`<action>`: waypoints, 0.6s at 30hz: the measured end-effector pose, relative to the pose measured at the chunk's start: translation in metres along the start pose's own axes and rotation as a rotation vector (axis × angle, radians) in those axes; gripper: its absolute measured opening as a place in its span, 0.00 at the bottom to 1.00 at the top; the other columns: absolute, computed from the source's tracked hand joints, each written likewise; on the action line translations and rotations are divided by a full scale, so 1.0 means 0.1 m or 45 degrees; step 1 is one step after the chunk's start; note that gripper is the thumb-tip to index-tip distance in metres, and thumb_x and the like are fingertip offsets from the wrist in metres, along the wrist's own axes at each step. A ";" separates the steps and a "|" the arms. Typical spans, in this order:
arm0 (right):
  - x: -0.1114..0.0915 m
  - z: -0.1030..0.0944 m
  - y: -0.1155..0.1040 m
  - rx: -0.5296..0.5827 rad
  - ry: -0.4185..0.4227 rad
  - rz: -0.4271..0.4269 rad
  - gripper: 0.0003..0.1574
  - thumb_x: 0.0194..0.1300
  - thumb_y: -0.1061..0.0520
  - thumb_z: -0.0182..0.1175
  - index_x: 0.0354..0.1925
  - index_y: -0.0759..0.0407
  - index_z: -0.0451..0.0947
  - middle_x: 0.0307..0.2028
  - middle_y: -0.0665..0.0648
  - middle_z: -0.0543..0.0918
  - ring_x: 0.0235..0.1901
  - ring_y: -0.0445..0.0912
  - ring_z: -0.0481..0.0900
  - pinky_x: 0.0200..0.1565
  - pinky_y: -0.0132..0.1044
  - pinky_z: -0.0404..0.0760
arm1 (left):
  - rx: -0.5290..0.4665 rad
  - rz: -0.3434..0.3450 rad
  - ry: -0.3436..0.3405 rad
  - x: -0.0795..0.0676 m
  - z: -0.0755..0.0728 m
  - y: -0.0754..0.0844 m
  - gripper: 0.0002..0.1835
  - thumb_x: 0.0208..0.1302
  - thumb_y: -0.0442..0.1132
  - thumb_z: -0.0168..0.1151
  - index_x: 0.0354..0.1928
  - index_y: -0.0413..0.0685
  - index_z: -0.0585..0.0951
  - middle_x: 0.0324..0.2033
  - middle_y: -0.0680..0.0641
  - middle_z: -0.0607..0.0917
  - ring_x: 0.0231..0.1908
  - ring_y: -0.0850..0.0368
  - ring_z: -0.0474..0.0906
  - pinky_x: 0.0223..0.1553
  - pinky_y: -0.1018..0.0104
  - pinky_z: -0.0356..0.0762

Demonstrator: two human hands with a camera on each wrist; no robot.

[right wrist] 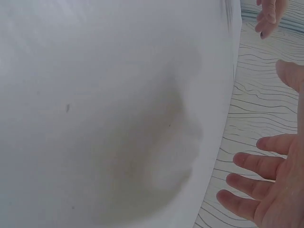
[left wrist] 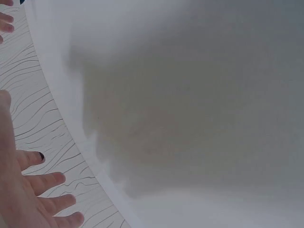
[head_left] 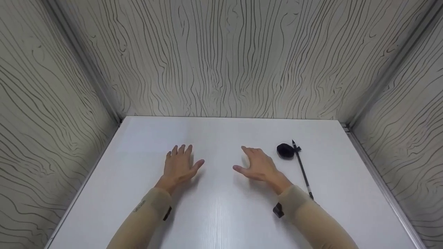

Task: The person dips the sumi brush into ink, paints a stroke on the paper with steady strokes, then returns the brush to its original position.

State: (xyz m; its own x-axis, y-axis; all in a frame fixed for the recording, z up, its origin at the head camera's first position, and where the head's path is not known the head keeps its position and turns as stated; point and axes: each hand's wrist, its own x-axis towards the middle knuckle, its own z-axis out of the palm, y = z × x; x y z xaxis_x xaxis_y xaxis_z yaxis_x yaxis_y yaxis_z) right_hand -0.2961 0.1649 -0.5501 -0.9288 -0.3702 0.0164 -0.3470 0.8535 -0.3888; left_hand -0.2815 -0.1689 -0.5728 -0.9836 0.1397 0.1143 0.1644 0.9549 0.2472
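Presently holds fingers [right wrist: 259, 164] spread wide and gripping nothing, with left hand [head_left: 177, 166] well left of the black disc [head_left: 285, 151] and right hand [head_left: 261, 166] near its left side, both raised over the surface [head_left: 214, 221]. To hover well, probably needs relaxed fingers and a clear gap from the disc. Shows a slim dark stick [head_left: 303, 169] at the disc's right, possibly touching, with long axis slanting nearer and rightward, and with tapered tip pointing forward, just beyond the disc.
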 end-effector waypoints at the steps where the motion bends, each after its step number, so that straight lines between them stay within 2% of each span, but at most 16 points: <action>1: 0.02 0.00 -0.02 0.002 -0.002 0.001 0.60 0.73 0.24 0.63 0.86 0.57 0.66 0.81 0.65 0.76 0.81 0.66 0.74 0.79 0.67 0.76 | 0.005 0.002 0.002 0.00 -0.01 -0.01 0.50 0.80 0.75 0.50 0.85 0.42 0.70 0.81 0.32 0.75 0.83 0.25 0.67 0.83 0.28 0.66; 9: 0.14 0.06 -0.21 0.047 -0.006 0.027 0.54 0.72 0.30 0.66 0.82 0.58 0.72 0.79 0.66 0.80 0.80 0.66 0.76 0.82 0.65 0.73 | 0.014 -0.002 0.001 -0.03 -0.03 -0.10 0.46 0.80 0.70 0.55 0.79 0.38 0.75 0.74 0.32 0.83 0.76 0.28 0.77 0.77 0.32 0.76; 18: 0.29 0.13 -0.42 0.066 -0.022 -0.010 0.40 0.74 0.37 0.70 0.72 0.60 0.83 0.72 0.65 0.86 0.75 0.64 0.81 0.79 0.63 0.77 | 0.042 -0.039 0.003 -0.05 -0.08 -0.24 0.42 0.81 0.68 0.58 0.75 0.38 0.79 0.71 0.34 0.85 0.73 0.32 0.80 0.74 0.35 0.81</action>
State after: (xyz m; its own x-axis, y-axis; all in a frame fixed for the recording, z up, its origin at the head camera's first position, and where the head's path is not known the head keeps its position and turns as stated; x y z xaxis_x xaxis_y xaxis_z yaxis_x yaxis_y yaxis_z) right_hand -0.3064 0.1130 -0.5455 -0.9236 -0.3832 0.0040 -0.3465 0.8305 -0.4361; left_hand -0.2801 -0.1942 -0.5716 -0.9879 0.1098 0.1093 0.1317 0.9668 0.2191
